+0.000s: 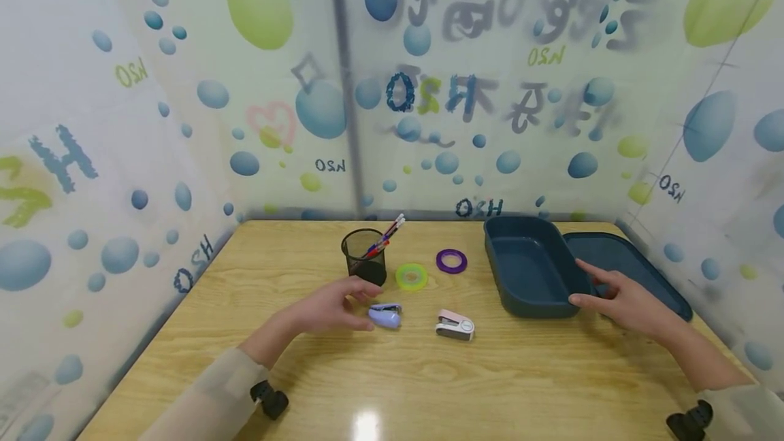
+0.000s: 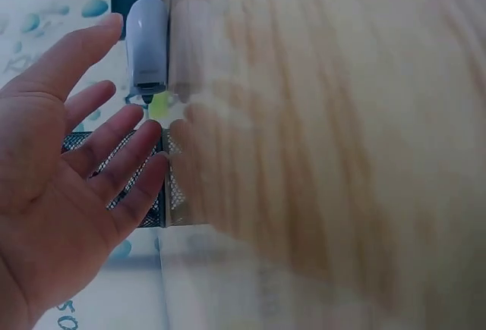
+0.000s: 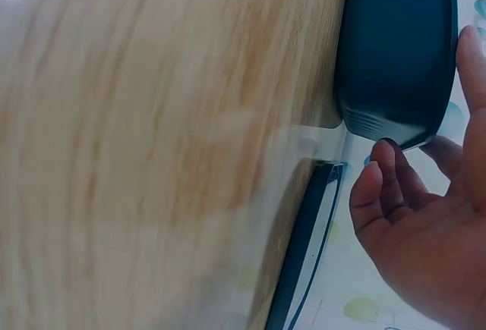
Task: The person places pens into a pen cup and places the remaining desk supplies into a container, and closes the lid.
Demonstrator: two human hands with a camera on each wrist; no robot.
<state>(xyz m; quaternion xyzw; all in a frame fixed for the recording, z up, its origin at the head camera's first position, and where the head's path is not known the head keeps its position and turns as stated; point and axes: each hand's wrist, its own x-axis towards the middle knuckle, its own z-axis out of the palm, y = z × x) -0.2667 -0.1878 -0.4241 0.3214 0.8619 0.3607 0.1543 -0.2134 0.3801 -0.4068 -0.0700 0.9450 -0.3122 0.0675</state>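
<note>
My left hand (image 1: 333, 306) reaches over the table with its fingers spread and holds nothing. Close by its fingertips lies a lavender stapler (image 1: 384, 316), seen end-on in the left wrist view. A pink and white stapler (image 1: 454, 325) lies to the right of it. At the right, my right hand (image 1: 625, 301) grips the near right edge of a deep dark-blue rectangular container (image 1: 529, 267); its thumb is at the rim and its curled fingers (image 3: 387, 171) are against the outside wall. The container's visible inside holds nothing.
A black mesh pen cup (image 1: 364, 260) with several pens stands behind my left hand. Right of it are a yellow-green tape roll (image 1: 412, 277) and a purple ring-shaped roll (image 1: 451, 261). The flat dark-blue lid (image 1: 637, 267) lies beside the container, partly behind my right hand. Printed curtains surround the table.
</note>
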